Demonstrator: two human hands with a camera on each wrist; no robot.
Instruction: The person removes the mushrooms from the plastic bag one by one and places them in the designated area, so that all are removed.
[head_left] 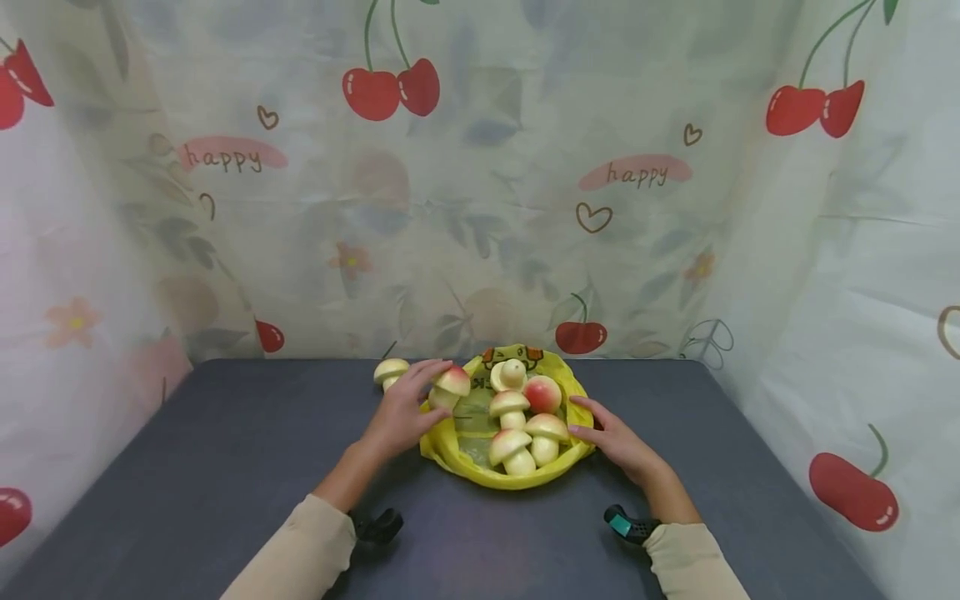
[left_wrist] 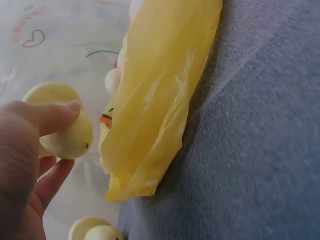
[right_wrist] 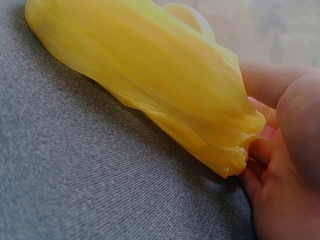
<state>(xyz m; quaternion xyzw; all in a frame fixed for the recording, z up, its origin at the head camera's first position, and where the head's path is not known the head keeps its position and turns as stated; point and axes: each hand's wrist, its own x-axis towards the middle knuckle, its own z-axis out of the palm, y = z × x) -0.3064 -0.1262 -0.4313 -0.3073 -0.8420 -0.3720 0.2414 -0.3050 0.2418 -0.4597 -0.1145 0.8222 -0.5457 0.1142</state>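
A yellow plastic bag (head_left: 480, 477) lies with its rim rolled into a round opening, and several toy mushrooms (head_left: 508, 408) with cream stems and pink-tinged caps sit in it. Above the bag's left rim, my left hand (head_left: 405, 408) pinches another toy mushroom (head_left: 452, 382) between thumb and fingers; the left wrist view shows this mushroom (left_wrist: 75, 135) clear of the bag. My right hand (head_left: 615, 437) holds the bag's right edge. In the right wrist view its thumb passes behind the yellow plastic (right_wrist: 200, 110), and the fingers touch the outside, partly hidden.
One more toy mushroom (head_left: 390, 372) stands on the dark grey table (head_left: 277, 450) at the back, left of the left hand. A cherry-print curtain (head_left: 480, 175) hangs along the back edge and both sides.
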